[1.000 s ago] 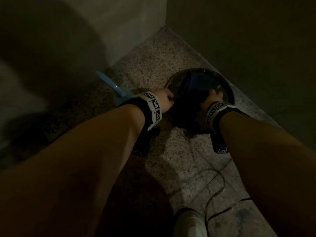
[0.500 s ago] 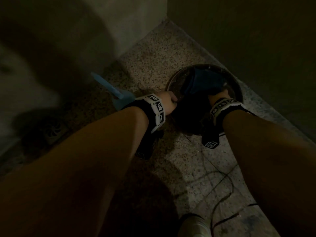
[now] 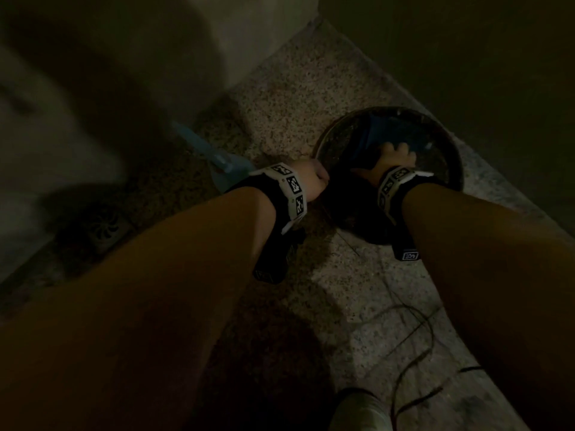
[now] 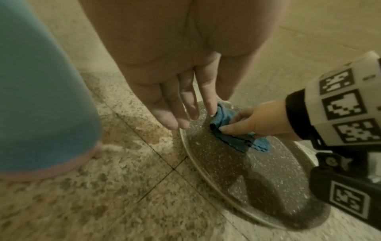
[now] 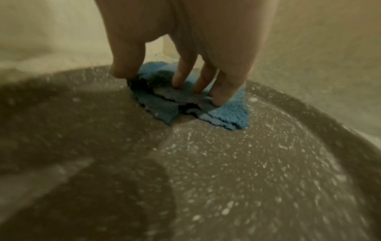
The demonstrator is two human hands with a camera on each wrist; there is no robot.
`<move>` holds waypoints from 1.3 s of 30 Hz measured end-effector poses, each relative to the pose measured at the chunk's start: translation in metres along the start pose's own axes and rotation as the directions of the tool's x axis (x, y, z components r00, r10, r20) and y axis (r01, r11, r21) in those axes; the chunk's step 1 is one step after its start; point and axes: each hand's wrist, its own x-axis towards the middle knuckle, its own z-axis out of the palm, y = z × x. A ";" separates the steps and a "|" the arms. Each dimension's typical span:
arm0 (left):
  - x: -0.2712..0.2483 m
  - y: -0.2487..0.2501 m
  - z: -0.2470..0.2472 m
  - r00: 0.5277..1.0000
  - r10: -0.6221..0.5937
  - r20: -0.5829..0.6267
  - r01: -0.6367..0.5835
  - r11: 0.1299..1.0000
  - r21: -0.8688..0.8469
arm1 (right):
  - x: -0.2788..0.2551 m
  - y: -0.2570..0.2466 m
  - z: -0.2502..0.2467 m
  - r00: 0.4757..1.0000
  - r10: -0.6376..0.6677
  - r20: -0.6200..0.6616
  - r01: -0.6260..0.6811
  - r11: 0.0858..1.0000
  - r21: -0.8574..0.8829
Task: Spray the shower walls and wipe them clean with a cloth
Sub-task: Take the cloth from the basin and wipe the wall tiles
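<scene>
A round dark speckled basin (image 3: 323, 141) (image 4: 268, 187) (image 5: 247, 179) sits on the granite floor in the shower corner. A crumpled blue cloth (image 3: 392, 132) (image 4: 233, 138) (image 5: 226, 114) lies at its far side. My right hand (image 3: 393, 157) (image 4: 247, 124) (image 5: 175, 81) is inside the basin. Its thumb and fingertips dig into the cloth and bunch it between them. My left hand (image 3: 311, 181) (image 4: 185, 120) reaches down at the basin's left rim, fingers straight, tips touching the rim beside the cloth. I see no spray bottle that I can name for sure.
A light-blue plastic container (image 3: 224, 166) (image 4: 41, 97) stands on the floor just left of my left wrist. A round floor drain (image 3: 104, 227) lies further left. A thin cable (image 3: 417, 353) trails near a pale object (image 3: 357, 409). Walls (image 3: 466, 57) close the corner.
My right hand has slid forward in the basin onto the blue cloth, and its knuckles now show. My left hand stays at the rim.
</scene>
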 end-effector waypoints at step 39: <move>0.012 0.005 0.009 0.997 0.010 -0.076 -0.010 1.000 0.005 | 0.016 0.031 -0.020 0.980 0.177 0.088 -0.196 0.920 0.339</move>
